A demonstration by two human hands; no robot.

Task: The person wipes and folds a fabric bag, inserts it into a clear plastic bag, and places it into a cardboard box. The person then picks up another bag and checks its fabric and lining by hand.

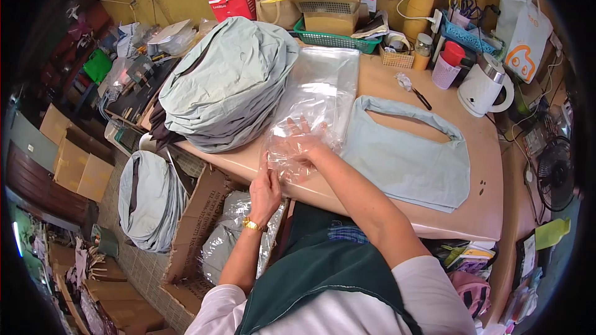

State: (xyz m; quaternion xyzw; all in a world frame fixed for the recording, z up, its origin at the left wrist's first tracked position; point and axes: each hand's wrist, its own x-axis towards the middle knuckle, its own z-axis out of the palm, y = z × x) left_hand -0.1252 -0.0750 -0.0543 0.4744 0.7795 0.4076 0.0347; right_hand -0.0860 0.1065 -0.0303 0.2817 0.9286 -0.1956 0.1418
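Clear crinkled plastic bag (287,164) at the front edge of the tan desk (486,149), its near side pinched by the left hand (266,191); the right hand (302,139), fingers spread, shows through the film. A tall grey-green fabric heap (230,87) hems it in at left, flat clear plastic sheets (332,77) lie behind, and a pale-blue cloth bag (403,158) lies at right, with open surface toward the right edge.

Clear plastic (280,162) (creased) partly veils the right hand (305,141).
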